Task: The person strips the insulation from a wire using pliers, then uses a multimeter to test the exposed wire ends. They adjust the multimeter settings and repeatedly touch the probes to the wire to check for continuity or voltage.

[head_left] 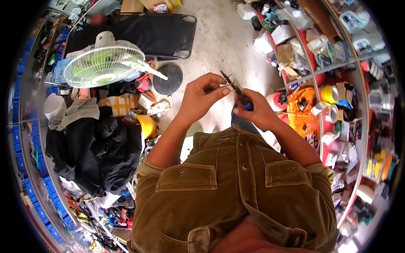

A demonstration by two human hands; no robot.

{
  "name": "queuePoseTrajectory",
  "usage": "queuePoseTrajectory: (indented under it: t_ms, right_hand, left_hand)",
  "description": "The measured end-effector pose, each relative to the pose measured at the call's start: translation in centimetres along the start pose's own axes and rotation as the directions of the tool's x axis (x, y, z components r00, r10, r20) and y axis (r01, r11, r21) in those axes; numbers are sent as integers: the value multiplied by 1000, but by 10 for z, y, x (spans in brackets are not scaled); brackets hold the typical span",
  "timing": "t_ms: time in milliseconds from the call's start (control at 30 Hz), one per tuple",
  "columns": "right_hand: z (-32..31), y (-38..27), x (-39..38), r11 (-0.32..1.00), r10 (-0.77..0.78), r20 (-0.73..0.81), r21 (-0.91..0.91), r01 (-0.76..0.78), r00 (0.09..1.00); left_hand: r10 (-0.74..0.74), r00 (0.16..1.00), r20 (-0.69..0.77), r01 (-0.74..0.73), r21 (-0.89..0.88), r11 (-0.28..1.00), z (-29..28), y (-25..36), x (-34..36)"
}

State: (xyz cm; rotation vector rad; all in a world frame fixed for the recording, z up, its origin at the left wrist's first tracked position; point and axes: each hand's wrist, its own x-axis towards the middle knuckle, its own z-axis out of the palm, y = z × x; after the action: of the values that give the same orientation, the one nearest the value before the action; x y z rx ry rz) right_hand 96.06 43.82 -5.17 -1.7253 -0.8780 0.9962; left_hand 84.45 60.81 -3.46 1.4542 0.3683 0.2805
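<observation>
Left hand (pixel 198 99) pinches thin dark metal strip (pixel 216 87); right hand (pixel 255 110) grips blue-handled pliers (pixel 236 90) biting it. Risk: strip slips, pliers nip fingertips beside strip.

Bright, even daylight through a strong fisheye.

We see soft light falling on the pale concrete floor (pixel 219 38), with only faint shadows and no harsh glare. The shelves (pixel 337 67) bow toward the black circular rim, where detail smears. The middle stays sharp; the white fan (pixel 105 63) is crisp, while the far top left corner blurs.
</observation>
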Motion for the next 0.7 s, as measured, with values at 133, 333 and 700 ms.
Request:
queuePoseTrajectory:
  t_ms: [133,333,700]
  right_hand:
    - [-66,4,74,986,-34,93,165,18,995]
    - [-171,-16,182,909,4,363,388,-155,932]
    - [-245,-35,363,826,16,435,501,-257,900]
  left_hand:
    - [138,990,-28,-135,92,987,-12,-3,82]
    - [597,792,-126,-375,672,639,5,24,213]
    - [327,880,-343,-373,-76,925,-53,17,396]
